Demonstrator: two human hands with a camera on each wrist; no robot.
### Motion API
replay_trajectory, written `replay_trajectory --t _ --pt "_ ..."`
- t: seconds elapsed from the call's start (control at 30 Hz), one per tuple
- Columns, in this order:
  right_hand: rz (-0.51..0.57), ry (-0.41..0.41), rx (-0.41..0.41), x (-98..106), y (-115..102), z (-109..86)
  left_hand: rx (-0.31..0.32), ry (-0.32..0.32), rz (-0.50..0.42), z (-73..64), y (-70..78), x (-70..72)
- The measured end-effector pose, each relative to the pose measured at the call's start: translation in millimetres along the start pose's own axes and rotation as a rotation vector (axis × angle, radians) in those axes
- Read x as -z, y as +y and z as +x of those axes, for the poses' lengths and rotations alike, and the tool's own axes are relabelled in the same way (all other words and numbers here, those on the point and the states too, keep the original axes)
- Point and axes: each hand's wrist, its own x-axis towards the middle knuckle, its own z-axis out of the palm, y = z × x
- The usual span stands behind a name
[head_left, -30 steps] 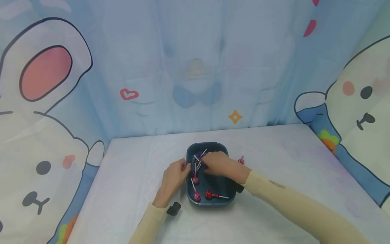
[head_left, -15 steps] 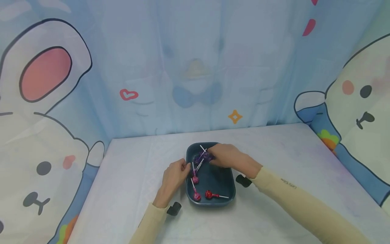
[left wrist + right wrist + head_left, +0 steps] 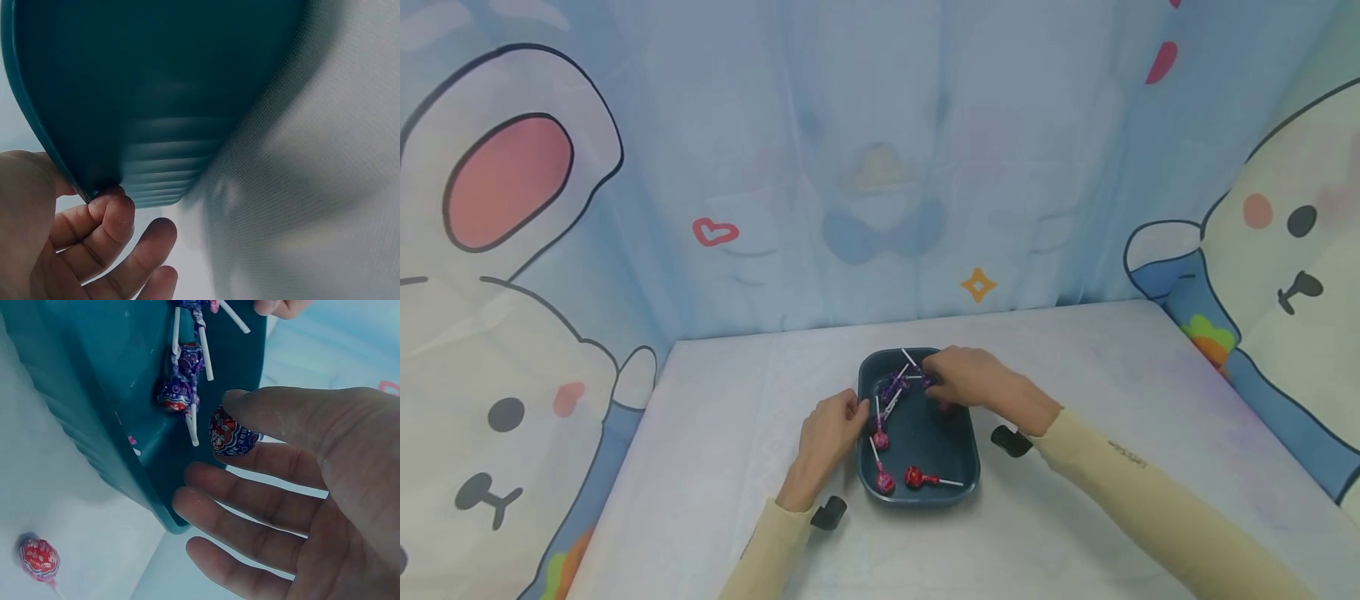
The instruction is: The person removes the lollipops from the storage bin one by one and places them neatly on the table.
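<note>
A dark teal plastic bin [image 3: 934, 446] holds several wrapped lollipops. My left hand [image 3: 832, 429] pinches the bin's left rim between thumb and index finger; the left wrist view shows the bin wall [image 3: 169, 75] close by. Over the far right part of the bin, my right hand [image 3: 981, 382] pinches a purple lollipop [image 3: 228, 432] by its wrapped head. A cluster of purple lollipops [image 3: 892, 387] lies at the far left inside. Nearer the front are two pink lollipops [image 3: 884, 482] and a red lollipop [image 3: 914, 477]. Something pinkish below my right hand is mostly hidden.
Outside the bin, a pink-and-red lollipop [image 3: 39, 558] lies on the white tablecloth [image 3: 760, 400]. A printed blue curtain [image 3: 775, 167] hangs behind the table and along its sides. Dark wrist cameras [image 3: 828, 513] sit below both wrists.
My right hand has drawn back right from the purple cluster, bringing a purple lollipop with it. The lollipop on the table is now covered in the head view. My left hand stays put.
</note>
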Motion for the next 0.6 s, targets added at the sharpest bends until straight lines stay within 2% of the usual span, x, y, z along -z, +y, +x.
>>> replay_trajectory --t 0.4,0.6 --pt "0.050 0.025 -0.002 4 13 -10.1 -0.006 0.004 -0.008 0.0 0.3 0.5" --pt "0.063 0.012 -0.013 3 20 -13.4 -0.005 -0.004 -0.003 -0.4 -0.2 0.3"
